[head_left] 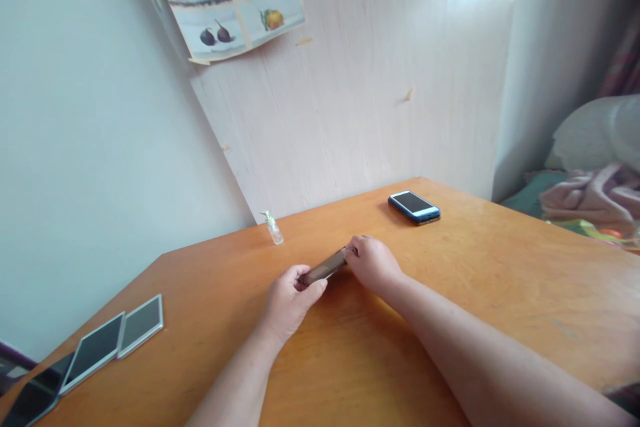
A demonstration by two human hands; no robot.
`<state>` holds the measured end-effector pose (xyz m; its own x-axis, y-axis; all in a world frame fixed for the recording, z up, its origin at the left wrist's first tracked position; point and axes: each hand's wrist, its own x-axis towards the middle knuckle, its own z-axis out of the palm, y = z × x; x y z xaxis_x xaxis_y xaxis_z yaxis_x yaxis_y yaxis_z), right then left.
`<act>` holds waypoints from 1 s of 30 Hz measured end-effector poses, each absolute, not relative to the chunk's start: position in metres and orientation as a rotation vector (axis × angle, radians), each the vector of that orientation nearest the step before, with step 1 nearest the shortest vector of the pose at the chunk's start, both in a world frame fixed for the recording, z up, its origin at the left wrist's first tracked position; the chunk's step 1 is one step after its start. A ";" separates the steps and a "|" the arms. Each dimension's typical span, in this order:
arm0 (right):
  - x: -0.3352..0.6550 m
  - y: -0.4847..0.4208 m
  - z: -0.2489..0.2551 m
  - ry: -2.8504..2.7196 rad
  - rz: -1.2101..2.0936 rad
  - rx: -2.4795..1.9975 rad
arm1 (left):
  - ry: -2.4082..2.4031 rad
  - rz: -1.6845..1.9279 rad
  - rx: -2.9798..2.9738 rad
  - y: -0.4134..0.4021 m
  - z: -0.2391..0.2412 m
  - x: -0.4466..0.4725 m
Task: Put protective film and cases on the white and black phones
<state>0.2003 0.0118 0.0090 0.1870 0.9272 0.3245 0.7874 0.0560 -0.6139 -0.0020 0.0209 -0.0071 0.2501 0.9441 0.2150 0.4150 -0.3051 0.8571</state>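
Observation:
A phone [326, 267] is held tilted between my two hands, just above the middle of the wooden table [340, 360]. My left hand [293, 300] grips its near left end, thumb along the lower edge and fingers behind. At the far right end, my right hand [373, 263] is closed on the phone, its fingers curled over the corner. Much of the phone's two ends is hidden by the fingers. Beyond the hands stands a small clear pump bottle [274, 231] with a white top.
A white-fronted phone [413, 203] in a blue case lies at the back right. Along the left edge lie a silver-framed device [143, 325], a white-framed tablet [94, 352] and a dark device [37, 392]. Fruit pictures [225, 0] hang on the wall. Bedding [595, 193] is at right.

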 end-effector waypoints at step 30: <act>0.168 0.003 0.000 -1.916 0.437 -1.369 | 1.121 1.174 2.324 0.015 -0.028 0.009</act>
<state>0.1681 0.0032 -0.0004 -0.1676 0.9170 0.3620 0.6693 0.3755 -0.6412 0.0095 0.0150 -0.0283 0.3594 0.7584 0.5437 0.5079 -0.6478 0.5678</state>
